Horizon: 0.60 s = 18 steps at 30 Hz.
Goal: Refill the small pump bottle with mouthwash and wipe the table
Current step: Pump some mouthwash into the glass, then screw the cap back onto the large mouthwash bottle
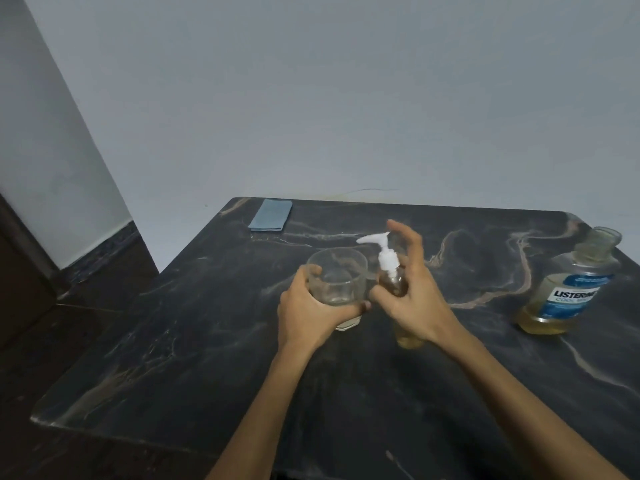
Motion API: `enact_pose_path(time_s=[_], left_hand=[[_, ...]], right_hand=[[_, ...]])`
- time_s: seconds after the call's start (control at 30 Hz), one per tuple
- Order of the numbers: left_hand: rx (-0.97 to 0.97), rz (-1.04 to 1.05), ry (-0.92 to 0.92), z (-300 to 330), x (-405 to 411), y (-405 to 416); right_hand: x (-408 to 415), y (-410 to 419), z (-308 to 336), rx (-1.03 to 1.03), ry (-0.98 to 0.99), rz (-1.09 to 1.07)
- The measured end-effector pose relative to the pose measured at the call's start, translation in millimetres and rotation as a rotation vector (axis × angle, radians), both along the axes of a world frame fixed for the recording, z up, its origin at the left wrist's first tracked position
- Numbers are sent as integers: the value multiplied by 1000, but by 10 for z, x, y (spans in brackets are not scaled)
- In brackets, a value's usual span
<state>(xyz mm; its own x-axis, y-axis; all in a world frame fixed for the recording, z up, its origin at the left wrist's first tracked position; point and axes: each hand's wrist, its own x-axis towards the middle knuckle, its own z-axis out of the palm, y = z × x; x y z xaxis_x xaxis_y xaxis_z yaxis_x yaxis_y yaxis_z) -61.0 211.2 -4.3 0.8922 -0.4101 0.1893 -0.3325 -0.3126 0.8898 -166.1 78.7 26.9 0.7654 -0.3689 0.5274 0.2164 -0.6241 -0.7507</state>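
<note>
My left hand (308,315) grips a clear glass tumbler (337,275) standing on the dark marble table (207,341). Right beside it, my right hand (412,296) holds the small clear pump bottle (393,282), thumb and palm round its body. The index finger is raised next to the white pump head (377,242), whose spout points left over the glass. Yellowish liquid shows at the bottle's base below my palm. A large mouthwash bottle (571,289) with a blue label stands at the right, uncapped, about a third full of yellow liquid.
A folded blue-grey cloth (271,220) lies at the table's far left corner. A pale wall runs behind the table, and dark floor lies to the left.
</note>
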Motion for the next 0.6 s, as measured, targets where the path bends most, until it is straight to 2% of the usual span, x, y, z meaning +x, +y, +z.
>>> enact_pose_path(time_s=[0.27,0.37,0.47,0.6], left_hand=[[16,69,-25,43,738,-672],[20,125,-44,34,1059,-936],[5,163,-61,49,1368,-1199],[38,190,-84,35,1683,-1483]], right_hand=[[520,-904,116,105,-106,-147],[805,-1275,115,207,-136,-222],[1089,-1578,65,306,-120,-337],[1382,-1814,-97,309,-52,-390]])
